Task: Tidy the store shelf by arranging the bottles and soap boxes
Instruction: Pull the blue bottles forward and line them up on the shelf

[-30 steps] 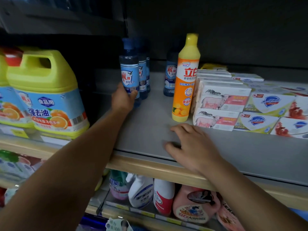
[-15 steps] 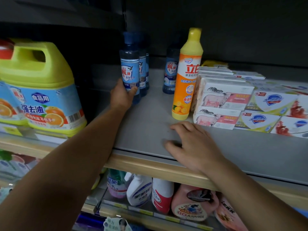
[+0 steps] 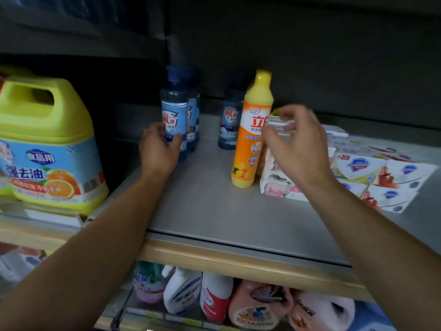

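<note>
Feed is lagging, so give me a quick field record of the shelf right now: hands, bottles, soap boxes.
left hand: grips the front blue bottle, upright
right hand: raised before the soap boxes, blurred, grip unclear
orange bottle: upright, beside the soap boxes
other blue bottle: upright behind the orange bottle
shelf: bare front area

Seeing dim scene, upper half of frame near black. Light falls from front onto grey shelf (image 3: 214, 211). My right hand (image 3: 296, 144) motion-blurred. Soap boxes (image 3: 381, 173) at right edge smeared, wide-angle stretched. Overall soft, noisy.
</note>
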{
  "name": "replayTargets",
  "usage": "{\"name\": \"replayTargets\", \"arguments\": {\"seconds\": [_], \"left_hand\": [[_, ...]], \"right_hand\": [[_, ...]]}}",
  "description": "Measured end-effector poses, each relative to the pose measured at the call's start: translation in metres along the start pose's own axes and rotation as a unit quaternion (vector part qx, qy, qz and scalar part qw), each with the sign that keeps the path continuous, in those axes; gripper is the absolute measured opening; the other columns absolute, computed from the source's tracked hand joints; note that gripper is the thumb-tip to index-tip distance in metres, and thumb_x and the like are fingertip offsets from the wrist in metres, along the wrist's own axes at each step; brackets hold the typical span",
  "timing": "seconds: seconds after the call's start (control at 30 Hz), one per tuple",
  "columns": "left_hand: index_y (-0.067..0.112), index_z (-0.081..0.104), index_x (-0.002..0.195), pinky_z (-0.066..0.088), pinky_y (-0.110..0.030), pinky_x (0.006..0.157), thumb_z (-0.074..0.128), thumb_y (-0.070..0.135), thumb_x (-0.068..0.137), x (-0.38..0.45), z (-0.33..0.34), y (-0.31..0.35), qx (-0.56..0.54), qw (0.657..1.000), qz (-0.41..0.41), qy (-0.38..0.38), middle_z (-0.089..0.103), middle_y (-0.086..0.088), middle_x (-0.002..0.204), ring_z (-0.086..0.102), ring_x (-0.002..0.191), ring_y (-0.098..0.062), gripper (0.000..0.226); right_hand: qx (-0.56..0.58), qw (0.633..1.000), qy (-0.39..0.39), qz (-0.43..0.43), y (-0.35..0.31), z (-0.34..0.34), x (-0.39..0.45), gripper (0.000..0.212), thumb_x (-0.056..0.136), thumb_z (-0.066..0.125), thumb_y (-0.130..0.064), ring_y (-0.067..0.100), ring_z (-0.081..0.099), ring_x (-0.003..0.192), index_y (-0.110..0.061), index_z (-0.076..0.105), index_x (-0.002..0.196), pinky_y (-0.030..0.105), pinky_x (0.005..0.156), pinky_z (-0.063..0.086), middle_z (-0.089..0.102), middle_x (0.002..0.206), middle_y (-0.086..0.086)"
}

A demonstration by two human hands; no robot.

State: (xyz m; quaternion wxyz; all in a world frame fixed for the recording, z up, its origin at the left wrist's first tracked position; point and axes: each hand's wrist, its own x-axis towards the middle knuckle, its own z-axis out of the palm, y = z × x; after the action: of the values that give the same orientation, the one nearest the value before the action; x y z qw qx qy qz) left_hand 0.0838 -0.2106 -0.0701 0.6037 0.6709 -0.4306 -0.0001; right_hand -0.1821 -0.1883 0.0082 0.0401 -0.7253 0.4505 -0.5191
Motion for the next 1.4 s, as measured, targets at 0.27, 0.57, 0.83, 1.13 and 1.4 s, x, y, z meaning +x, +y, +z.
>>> {"name": "replayTargets", "arguments": {"seconds": [0.27, 0.57, 0.83, 1.13, 1.4], "left_hand": [[0.013, 0.060, 0.114, 0.054, -0.035, 0.082, 0.066, 0.020, 0.085, -0.009, -0.002, 0.021, -0.065, 0.997, 0.049, 0.018, 0.065, -0.007, 0.103, 0.064, 0.085, -0.019, 0.031], [0.017, 0.054, 0.130, 0.050, -0.035, 0.093, 0.062, 0.030, 0.090, 0.022, 0.045, 0.057, -0.042, 0.983, 0.106, -0.147, 0.063, -0.002, 0.117, 0.062, 0.102, -0.020, 0.043], [0.008, 0.050, 0.127, 0.047, -0.042, 0.097, 0.065, 0.040, 0.089, 0.069, 0.131, 0.054, -0.048, 0.970, 0.024, -0.237, 0.059, -0.014, 0.128, 0.057, 0.117, -0.030, 0.052], [0.013, 0.052, 0.116, 0.052, -0.045, 0.091, 0.066, 0.041, 0.088, 0.072, 0.164, 0.041, -0.090, 0.971, -0.019, -0.220, 0.066, -0.011, 0.115, 0.062, 0.104, -0.027, 0.042], [0.015, 0.046, 0.133, 0.045, -0.036, 0.092, 0.059, 0.033, 0.094, 0.041, 0.112, 0.043, -0.073, 0.972, 0.022, -0.225, 0.060, -0.009, 0.128, 0.057, 0.116, -0.025, 0.045]], "right_hand": [[-0.017, 0.999, -0.038, -0.030, -0.019, 0.016, 0.070, 0.051, 0.094, 0.057, -0.038, 0.016, 0.055, 0.108, -0.024, 0.044, 0.141, 0.023, 0.083, 0.040, 0.053, 0.121, 0.001], [-0.009, 0.998, -0.009, -0.064, -0.017, 0.030, 0.061, 0.037, 0.098, 0.047, -0.022, 0.022, 0.054, 0.107, -0.017, 0.051, 0.135, 0.035, 0.089, 0.045, 0.059, 0.113, 0.008], [0.014, 0.999, 0.005, -0.049, -0.013, 0.034, 0.062, 0.036, 0.097, 0.049, -0.022, 0.021, 0.056, 0.106, -0.022, 0.052, 0.134, 0.044, 0.091, 0.047, 0.059, 0.112, 0.005], [0.017, 0.999, 0.024, -0.041, -0.009, 0.042, 0.064, 0.036, 0.097, 0.048, -0.024, 0.017, 0.056, 0.105, -0.025, 0.053, 0.133, 0.041, 0.091, 0.048, 0.060, 0.110, 0.003], [0.015, 0.999, 0.003, -0.042, -0.011, 0.034, 0.064, 0.037, 0.099, 0.047, -0.028, 0.018, 0.056, 0.103, -0.024, 0.050, 0.136, 0.034, 0.085, 0.048, 0.058, 0.110, 0.004]]}}
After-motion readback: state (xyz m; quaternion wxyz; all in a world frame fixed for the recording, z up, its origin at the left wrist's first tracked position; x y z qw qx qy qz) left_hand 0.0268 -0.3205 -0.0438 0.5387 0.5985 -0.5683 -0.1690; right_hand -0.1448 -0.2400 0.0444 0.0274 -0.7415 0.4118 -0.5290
